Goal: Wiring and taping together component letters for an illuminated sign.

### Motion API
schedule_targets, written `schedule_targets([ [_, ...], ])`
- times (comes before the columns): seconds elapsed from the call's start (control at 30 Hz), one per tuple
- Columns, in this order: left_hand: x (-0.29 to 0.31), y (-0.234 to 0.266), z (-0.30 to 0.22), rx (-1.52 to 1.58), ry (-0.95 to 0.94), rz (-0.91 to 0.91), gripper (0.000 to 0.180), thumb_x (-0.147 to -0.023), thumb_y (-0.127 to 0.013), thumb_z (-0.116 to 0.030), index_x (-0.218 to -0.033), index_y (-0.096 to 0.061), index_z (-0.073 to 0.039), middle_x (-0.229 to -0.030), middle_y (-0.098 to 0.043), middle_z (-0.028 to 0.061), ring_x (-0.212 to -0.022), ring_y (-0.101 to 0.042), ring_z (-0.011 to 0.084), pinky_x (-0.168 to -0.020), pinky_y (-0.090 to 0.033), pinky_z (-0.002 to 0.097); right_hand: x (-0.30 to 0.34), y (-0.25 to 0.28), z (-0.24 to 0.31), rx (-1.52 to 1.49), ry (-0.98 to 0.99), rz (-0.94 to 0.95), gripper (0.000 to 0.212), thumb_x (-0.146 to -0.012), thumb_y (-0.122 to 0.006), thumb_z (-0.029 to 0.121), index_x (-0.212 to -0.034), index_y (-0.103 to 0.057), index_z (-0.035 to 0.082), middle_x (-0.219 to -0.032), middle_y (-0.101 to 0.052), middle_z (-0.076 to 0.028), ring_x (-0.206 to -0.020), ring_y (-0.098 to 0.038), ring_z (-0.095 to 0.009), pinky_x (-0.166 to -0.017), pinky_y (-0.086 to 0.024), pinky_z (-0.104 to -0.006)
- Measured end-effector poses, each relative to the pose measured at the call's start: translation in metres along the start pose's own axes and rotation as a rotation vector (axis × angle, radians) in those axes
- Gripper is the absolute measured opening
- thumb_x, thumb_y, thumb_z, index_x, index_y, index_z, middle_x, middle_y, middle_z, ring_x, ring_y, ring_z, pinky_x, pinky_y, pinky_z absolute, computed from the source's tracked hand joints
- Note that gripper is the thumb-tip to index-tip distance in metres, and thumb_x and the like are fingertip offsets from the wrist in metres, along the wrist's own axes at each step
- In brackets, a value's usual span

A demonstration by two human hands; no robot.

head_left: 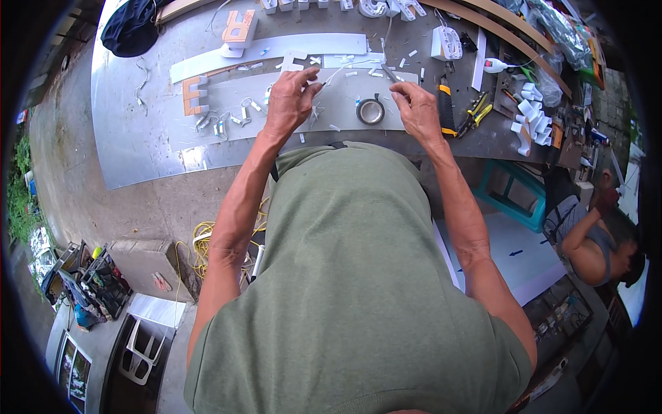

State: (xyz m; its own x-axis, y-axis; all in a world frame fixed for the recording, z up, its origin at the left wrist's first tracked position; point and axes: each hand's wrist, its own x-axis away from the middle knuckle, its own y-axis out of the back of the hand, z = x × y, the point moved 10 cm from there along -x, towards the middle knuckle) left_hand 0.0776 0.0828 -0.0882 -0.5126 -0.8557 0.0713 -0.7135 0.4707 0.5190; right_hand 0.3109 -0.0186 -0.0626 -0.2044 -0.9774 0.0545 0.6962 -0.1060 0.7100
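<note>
My left hand (289,101) is closed in a pinch on a thin white wire (333,74) above the metal-topped table (152,145). To its right, my right hand (418,109) grips a slim grey pen-like tool (390,73), its tip pointing away from me. Between the hands lies a roll of black tape (360,114). Left of my left hand, small white LED modules (243,114) are strung on wires, beside a white letter shape with tan edges (195,96). Small white scraps and a long white strip (276,50) lie beyond the hands.
A black-and-yellow utility knife (447,110) and yellow-handled pliers (476,114) lie right of my right hand. White letters (372,7) line the far edge. A teal stool (514,190) stands below the table, near another person (596,241) at right. Yellow cord (203,238) coils on the floor.
</note>
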Motion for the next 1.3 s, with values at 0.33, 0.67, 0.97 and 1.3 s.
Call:
schedule_targets([
  [0.33, 0.015, -0.068, -0.092, -0.218, -0.405, 0.223, 0.056, -0.079, -0.084, -0.035, -0.119, -0.063, -0.001, -0.116, -0.062, 0.0158, -0.107, -0.061, 0.032, -0.089, -0.052, 0.0421, 0.007, -0.019, 0.0, 0.045, 0.082, 0.054, 0.024, -0.092, -0.061, 0.002, -0.114, -0.068, 0.006, -0.104, -0.066, -0.013, -0.091, -0.07, -0.031, -0.078, -0.055, -0.042],
  [0.67, 0.003, -0.129, -0.068, -0.48, -0.408, 0.322, 0.063, -0.071, -0.084, -0.042, -0.103, -0.058, 0.005, -0.102, -0.057, 0.0203, -0.101, -0.058, 0.0362, -0.085, -0.051, 0.0444, -0.001, -0.033, -0.002, 0.26, 0.241, 0.19, 0.013, -0.092, -0.063, 0.012, -0.103, -0.069, 0.01, -0.102, -0.065, -0.007, -0.091, -0.069, -0.033, -0.077, -0.057, -0.0443],
  [0.97, 0.006, -0.082, -0.077, 0.069, -0.177, 0.615, 0.059, -0.074, -0.074, -0.032, -0.124, -0.068, 0.0, -0.113, -0.064, 0.0202, -0.101, -0.064, 0.0341, -0.087, -0.052, 0.0419, -0.004, -0.018, 0.027, 0.113, 0.114, 0.543, 0.016, -0.088, -0.066, 0.02, -0.095, -0.07, 0.005, -0.091, -0.069, -0.012, -0.089, -0.068, -0.033, -0.078, -0.053, -0.0433],
  [1.3, 0.045, -0.018, -0.114, -0.028, -0.119, 0.494, 0.053, -0.071, -0.075, -0.035, -0.109, -0.074, 0.003, -0.098, -0.07, 0.0216, -0.089, -0.069, 0.0369, -0.082, -0.054, 0.0429, 0.022, -0.001, 0.114, 0.169, 0.253, 0.579, 0.013, -0.082, -0.066, 0.015, -0.087, -0.065, 0.003, -0.085, -0.066, -0.013, -0.08, -0.065, -0.032, -0.073, -0.051, -0.0426],
])
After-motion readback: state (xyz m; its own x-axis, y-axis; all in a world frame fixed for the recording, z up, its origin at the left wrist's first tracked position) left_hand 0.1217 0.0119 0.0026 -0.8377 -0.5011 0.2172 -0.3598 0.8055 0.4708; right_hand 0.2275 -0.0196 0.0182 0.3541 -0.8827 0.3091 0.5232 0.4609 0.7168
